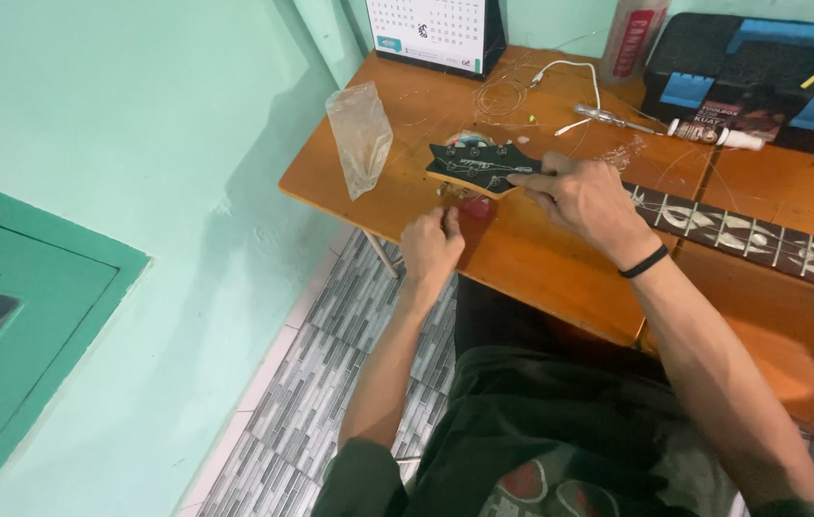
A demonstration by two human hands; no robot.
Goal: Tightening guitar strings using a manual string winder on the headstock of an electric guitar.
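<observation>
Clear plastic bag (361,137), crumpled, upright on wooden bench (541,258); contents not discernible. Left hand (431,247), at the bench's near edge below the headstock, grip pinched on a small tuning peg beside a red object (475,211). Black guitar headstock (477,167), flat on bench. Right hand (584,198), grip resting on headstock and neck, fingers bent. Dark fretboard (761,237) with pale inlays runs rightward. Black-and-blue tool case (761,57) at the back.

right hand (584,196) on guitar headstock (479,165) | left hand (431,244) perhaps turning tuner
</observation>
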